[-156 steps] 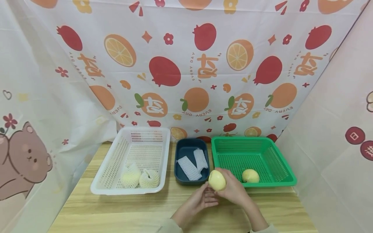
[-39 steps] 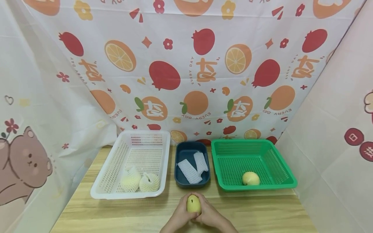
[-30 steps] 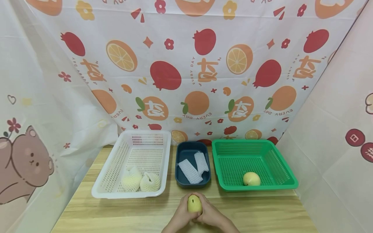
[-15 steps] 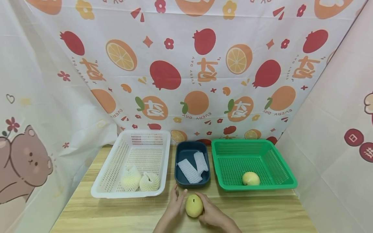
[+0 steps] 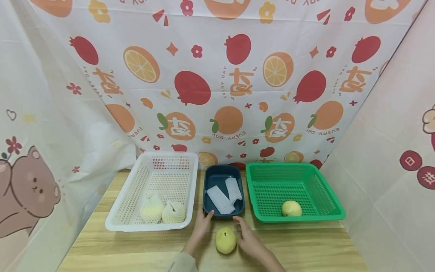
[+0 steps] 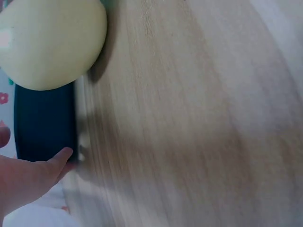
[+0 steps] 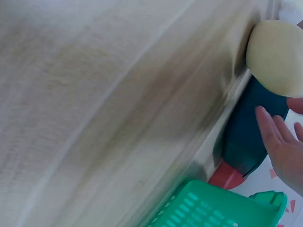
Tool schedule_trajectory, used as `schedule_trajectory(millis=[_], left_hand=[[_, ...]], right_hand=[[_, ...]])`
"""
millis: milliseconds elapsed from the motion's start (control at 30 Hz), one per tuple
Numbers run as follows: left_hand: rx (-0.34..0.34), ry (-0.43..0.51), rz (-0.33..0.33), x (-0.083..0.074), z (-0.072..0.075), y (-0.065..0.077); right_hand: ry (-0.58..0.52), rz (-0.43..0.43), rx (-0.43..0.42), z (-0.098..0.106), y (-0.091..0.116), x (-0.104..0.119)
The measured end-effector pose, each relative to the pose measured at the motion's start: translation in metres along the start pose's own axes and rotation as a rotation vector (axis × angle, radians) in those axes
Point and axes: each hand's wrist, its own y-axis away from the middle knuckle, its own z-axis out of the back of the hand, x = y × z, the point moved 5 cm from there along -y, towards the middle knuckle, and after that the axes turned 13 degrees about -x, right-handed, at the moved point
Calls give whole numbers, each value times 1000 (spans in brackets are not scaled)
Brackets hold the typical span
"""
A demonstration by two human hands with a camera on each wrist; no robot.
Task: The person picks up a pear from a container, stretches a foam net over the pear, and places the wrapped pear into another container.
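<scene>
A yellow pear [image 5: 225,240], stem up, sits by itself on the wooden table between both hands. Left of it, my left hand [image 5: 201,227] reaches forward with its thumb and fingers at the front left corner of a dark blue tray [image 5: 205,189]. The left wrist view has those fingertips right at the tray's wall [image 6: 45,123]. On the pear's right, my right hand [image 5: 249,240] is spread and holds nothing, fingertips pointing at the tray's front right corner. Inside the tray lie two white foam net sleeves [image 5: 221,200].
To the left stands a white basket [image 5: 113,211] with two pears in foam nets [image 5: 174,212]. A green basket [image 5: 326,217] on the right contains one bare pear [image 5: 291,208]. A fruit-print curtain [image 5: 234,124] rises behind them.
Earlier both hands held the pear, first near the green basket, then at the front centre. They have let it go on the table and moved apart and forward to the blue tray.
</scene>
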Motion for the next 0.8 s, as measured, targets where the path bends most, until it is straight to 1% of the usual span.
schedule_trajectory(millis=[67, 167, 233, 333, 400, 500, 600, 667, 700, 800], left_hand=[[-19, 9, 4, 2, -2, -2], [-39, 56, 26, 5, -4, -4], [-43, 105, 47, 7, -5, -5], [-51, 135, 38, 8, -5, -6], [-56, 143, 39, 9, -4, -7], [-60, 134, 40, 9, -4, -7], [-67, 125, 46, 9, -3, -7], [-69, 130, 45, 9, -4, -7], [-71, 128, 45, 9, -4, -7], [-76, 119, 38, 8, -3, -6]], right_hand=[[-6, 27, -52, 1, -5, 3], [-5, 57, -119, 4, -13, 9], [21, 86, -160, 6, -21, 12], [81, 117, -227, 9, -33, 16], [117, 128, -271, 11, -42, 19], [143, 106, -323, 12, -55, 22], [190, 75, -354, 10, -66, 22], [232, 62, -358, 8, -72, 20], [265, 66, -355, 6, -76, 19], [366, 113, -323, 0, -84, 15]])
